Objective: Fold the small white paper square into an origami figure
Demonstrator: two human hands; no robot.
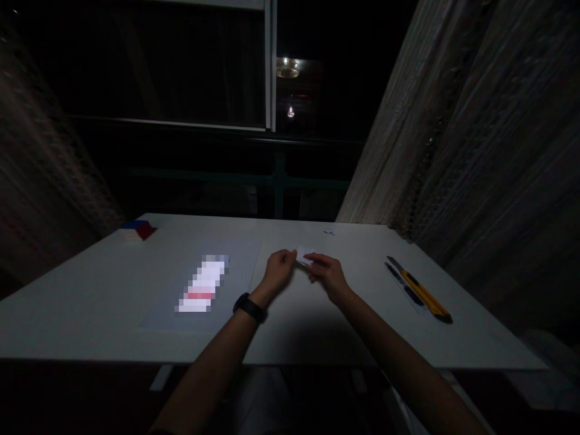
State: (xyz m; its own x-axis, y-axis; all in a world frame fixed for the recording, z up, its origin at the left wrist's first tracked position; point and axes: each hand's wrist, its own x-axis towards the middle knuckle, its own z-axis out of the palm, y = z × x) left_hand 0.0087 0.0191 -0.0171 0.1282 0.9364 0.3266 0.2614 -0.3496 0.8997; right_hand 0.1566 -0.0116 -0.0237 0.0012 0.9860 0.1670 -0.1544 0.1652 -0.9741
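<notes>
Both of my hands meet over the middle of a white table [90, 302], pinching a small white piece of paper [302, 253] between them. My left hand [278, 269] grips its left edge with curled fingers; a black watch sits on that wrist. My right hand [327, 275] holds its right side with fingers closed on it. The paper is held just above the tabletop.
A yellow-and-black utility knife [425, 294] and a dark ruler [405, 284] lie at the right. A large sheet with a blurred patch [203, 284] lies at the left. A red-and-blue block [138, 229] sits at the far left corner. Curtains hang on both sides; a dark window is behind.
</notes>
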